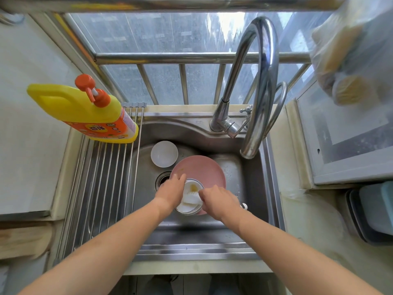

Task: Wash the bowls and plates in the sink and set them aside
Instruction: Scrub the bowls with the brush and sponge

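Both our hands were down in the sink (251, 167), w/ the drain (162, 180) as our ref point. Our left hand (170, 191) sat just right of the drain, fingers curled over the far-left rim of a small white bowl (188, 206), holding it. Our right hand (218, 199) was further right of the drain, fingers pinched on a white cloth or sponge (191, 195) w/ a yellowish patch, pressed inside that bowl; couldn't tell exactly which it was. That bowl rested over the near part of a pink plate (202, 169), which lay just right of the drain & partly over its edge. A second white bowl (164, 153) sat empty, just beyond the drain, apart from the plate. Faucet spout (247, 153) ended well right of the drain, past the plate. Roll-up rack (102, 188) lay left of the drain across the sink edge, w/ a yellow detergent bottle (85, 111) at its far end.
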`<action>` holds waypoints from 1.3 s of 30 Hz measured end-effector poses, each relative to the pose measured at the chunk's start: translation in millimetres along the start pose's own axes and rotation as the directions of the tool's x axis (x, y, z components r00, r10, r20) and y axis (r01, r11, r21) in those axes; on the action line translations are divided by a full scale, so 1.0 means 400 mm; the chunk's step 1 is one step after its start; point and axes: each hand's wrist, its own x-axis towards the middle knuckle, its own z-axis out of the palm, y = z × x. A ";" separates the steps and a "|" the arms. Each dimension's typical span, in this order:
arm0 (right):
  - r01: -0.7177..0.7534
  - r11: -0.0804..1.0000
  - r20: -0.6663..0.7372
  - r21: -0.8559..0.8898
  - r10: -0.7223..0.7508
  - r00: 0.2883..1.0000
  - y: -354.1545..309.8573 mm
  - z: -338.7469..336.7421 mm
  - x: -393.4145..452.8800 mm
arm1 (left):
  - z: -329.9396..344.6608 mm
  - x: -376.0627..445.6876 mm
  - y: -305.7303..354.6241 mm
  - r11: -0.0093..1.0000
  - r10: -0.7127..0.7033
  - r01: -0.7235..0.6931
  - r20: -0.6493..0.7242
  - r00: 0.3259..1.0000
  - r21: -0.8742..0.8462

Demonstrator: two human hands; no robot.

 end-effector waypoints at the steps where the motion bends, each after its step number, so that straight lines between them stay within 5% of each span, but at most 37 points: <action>1: -0.014 0.999 0.041 0.051 0.012 0.999 -0.008 0.000 0.006 | 0.013 -0.016 0.002 0.999 0.008 -0.010 0.029 1.000 0.044; 4: -0.017 0.980 0.096 0.196 -0.002 0.995 -0.010 -0.001 0.026 | 0.012 -0.014 0.005 0.985 0.019 -0.033 0.086 0.996 0.168; 8: 0.015 0.995 -0.064 0.102 -0.008 0.998 0.018 -0.009 0.016 | -0.046 0.018 0.028 0.941 0.128 -0.142 0.066 0.990 0.306; 12: 0.001 0.999 -0.017 0.052 0.000 1.000 0.009 0.009 -0.003 | -0.036 0.000 0.023 0.997 0.007 -0.011 0.042 0.999 0.081; 18: -0.044 0.943 0.086 0.331 0.016 0.996 -0.003 0.032 0.020 | 0.015 -0.035 -0.013 0.980 -0.033 0.033 0.001 0.999 -0.198; 24: 0.033 0.999 -0.080 -0.003 -0.033 0.996 -0.003 0.026 -0.009 | -0.044 0.029 0.012 0.998 0.055 -0.052 0.066 0.996 -0.039; 28: -0.057 0.970 0.079 0.237 0.039 0.996 -0.026 0.038 -0.002 | -0.012 -0.001 -0.009 0.992 -0.031 0.038 0.056 0.998 -0.122; 32: -0.092 0.910 0.062 0.403 0.073 0.995 -0.009 0.025 0.022 | 0.033 -0.065 -0.030 0.994 0.036 -0.046 -0.103 0.994 -0.102; 35: -0.117 0.929 -0.024 0.350 0.134 0.991 0.007 0.015 0.015 | 0.041 -0.056 -0.034 0.994 0.103 -0.097 -0.116 0.988 0.051; 39: -0.103 0.956 0.097 0.275 0.079 0.992 -0.022 0.029 0.006 | 0.007 -0.004 -0.008 0.971 0.210 -0.207 -0.013 0.978 0.122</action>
